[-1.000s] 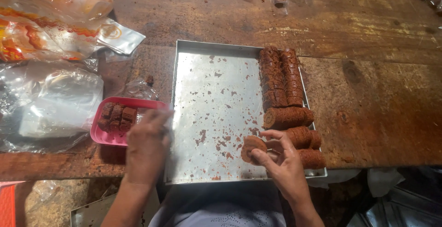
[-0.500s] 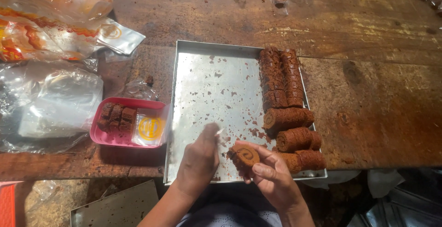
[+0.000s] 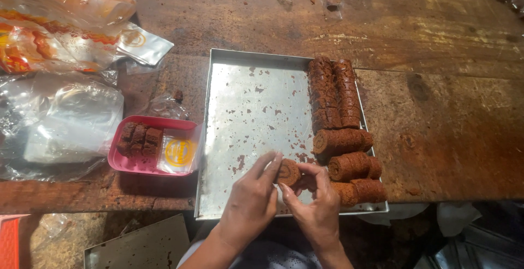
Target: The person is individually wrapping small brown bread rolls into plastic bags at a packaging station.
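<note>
Hands (image 3: 284, 195) pinch brown roll slice (image 3: 287, 172) over crumbed metal tray (image 3: 251, 110), worn, perhaps wooden table (image 3: 447, 132).

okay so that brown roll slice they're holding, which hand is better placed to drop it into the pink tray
Probably the left hand. Both hands pinch the brown roll slice, but the pink tray lies off the left side of the metal baking tray; the right hand would have to cross over.

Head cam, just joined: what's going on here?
A person's left hand and right hand both pinch one brown roll slice over the near edge of a metal tray. More rolls lie along the tray's right side. To the left, a pink tub holds a few slices and a yellow-marked packet.
</note>
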